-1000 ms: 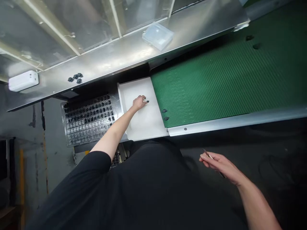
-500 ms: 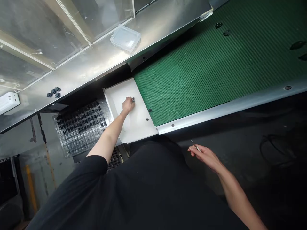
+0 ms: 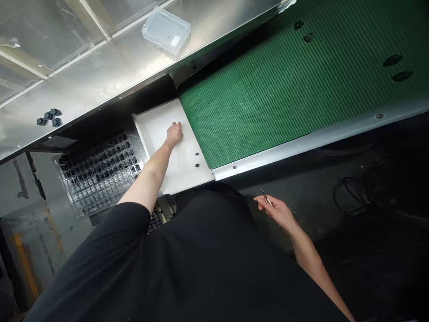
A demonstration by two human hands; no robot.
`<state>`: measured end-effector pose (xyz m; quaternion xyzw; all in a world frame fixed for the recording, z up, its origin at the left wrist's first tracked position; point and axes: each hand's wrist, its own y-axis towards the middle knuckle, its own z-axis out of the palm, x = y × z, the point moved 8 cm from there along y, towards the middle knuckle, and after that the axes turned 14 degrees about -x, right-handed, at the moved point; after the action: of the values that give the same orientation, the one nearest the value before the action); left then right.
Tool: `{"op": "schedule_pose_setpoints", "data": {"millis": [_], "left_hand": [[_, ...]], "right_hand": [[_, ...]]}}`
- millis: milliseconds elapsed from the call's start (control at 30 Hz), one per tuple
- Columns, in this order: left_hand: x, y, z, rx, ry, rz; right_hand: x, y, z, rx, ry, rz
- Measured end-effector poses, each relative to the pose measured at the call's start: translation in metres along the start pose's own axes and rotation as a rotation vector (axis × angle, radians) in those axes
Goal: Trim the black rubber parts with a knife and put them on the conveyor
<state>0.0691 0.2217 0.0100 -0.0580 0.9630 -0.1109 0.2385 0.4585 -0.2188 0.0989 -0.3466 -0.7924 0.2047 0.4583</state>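
Note:
My left hand (image 3: 174,133) is closed over the white tray (image 3: 170,176) at the end of the green belt. A dark bit shows at its fingertips, mostly hidden by the fingers. Close by on the tray lie two small black parts, an upper black part (image 3: 196,154) and a lower black part (image 3: 197,165). My right hand (image 3: 278,213) hangs in front of the belt's metal edge. It is closed around a slim hand tool (image 3: 268,200) with a pale handle and a thin dark tip, whose exact kind I cannot make out.
The green conveyor belt (image 3: 254,103) carries several black parts at its far right. A clear compartment tray (image 3: 100,174) with rows of black parts lies left of the white tray. On the metal ledge rest a clear plastic box (image 3: 166,30) and several dark fittings (image 3: 48,115).
The small black part at the belt's end has passed onto the white tray. The dark piece at my left fingertips is now more hidden. The whole view has shifted.

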Motion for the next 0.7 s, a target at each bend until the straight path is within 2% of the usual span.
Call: {"op": "schedule_pose_setpoints", "data": {"millis": [200,367,533,633,700], "left_hand": [[0.032,-0.024,-0.019,-0.025,-0.358,-0.176],[0.049,-0.071,-0.037,-0.022,-0.842,-0.313],[0.045,-0.134,-0.063,0.071,-1.201,-0.294],[0.039,-0.162,-0.075,0.165,-1.264,-0.258],[0.037,-0.170,-0.076,0.220,-1.240,-0.234]], "right_hand": [[0.032,0.013,0.016,0.073,-0.073,-0.101],[0.073,0.012,0.014,0.161,-0.138,-0.198],[0.117,0.002,0.024,0.282,-0.156,-0.301],[0.140,0.000,0.041,0.349,-0.152,-0.347],[0.153,-0.001,0.055,0.373,-0.140,-0.371]]}}
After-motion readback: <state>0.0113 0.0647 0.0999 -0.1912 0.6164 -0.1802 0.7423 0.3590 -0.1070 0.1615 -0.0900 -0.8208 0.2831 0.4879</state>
